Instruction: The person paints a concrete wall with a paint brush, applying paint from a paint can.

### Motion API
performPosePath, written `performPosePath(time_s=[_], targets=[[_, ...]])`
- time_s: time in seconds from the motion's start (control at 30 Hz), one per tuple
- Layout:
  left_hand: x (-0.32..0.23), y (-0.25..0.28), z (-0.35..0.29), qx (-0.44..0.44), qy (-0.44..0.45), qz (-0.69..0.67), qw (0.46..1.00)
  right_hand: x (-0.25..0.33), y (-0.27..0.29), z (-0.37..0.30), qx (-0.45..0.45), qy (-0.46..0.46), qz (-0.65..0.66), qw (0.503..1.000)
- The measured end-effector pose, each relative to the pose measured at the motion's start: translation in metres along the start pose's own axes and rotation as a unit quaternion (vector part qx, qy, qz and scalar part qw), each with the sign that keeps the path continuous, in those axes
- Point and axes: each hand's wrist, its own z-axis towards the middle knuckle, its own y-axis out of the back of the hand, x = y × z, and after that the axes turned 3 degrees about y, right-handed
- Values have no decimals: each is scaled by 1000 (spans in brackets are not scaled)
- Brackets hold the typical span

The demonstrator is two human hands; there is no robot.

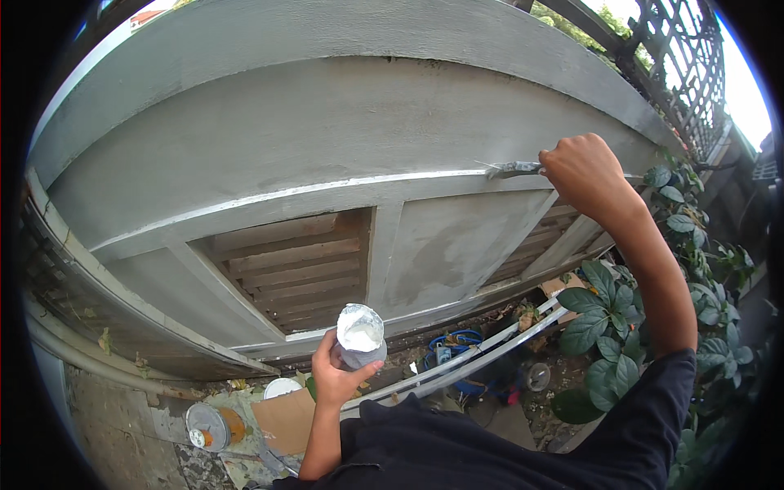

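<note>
My left hand [333,377] is wrapped round a small cup of white paint [361,328], held upright below the slatted opening. Out to the right, my right hand [590,173] grips a paintbrush [513,169] by its handle, its knuckles hiding most of it. The bristles touch, or lie very close to, a narrow ledge [327,189] that runs across the grey wall [327,122]. Bright white paint covers the ledge to the left of the brush.
Leafy plants [608,359] crowd my right arm. Pale pipes [457,365] cross in front of me, beside a blue coiled hose [454,341]. A paint bucket [209,426] and a cardboard sheet [282,423] lie on the ground at left. Lattice [682,69] rises at far right.
</note>
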Motion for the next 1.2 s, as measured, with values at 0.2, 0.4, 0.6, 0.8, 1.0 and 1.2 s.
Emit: performPosePath(time_s=[0.2,0.4,0.6,0.8,1.0,1.2], targets=[[-2,-6,0,26,-1,-3,1000,32,34,41,-134,66,70,986],[-15,18,-31,-65,0,17,998,80,96,93,-210,165,85,960],[-19,39,-70,-171,-24,17,985,127,155,131,-314,249,104,910],[-23,40,-86,-219,-26,1,975,170,171,162,-392,277,145,865],[-16,45,-85,-218,-26,-13,975,112,119,137,-301,218,133,919],[-7,33,-45,-132,-15,-19,991,60,52,76,-146,118,145,971]])
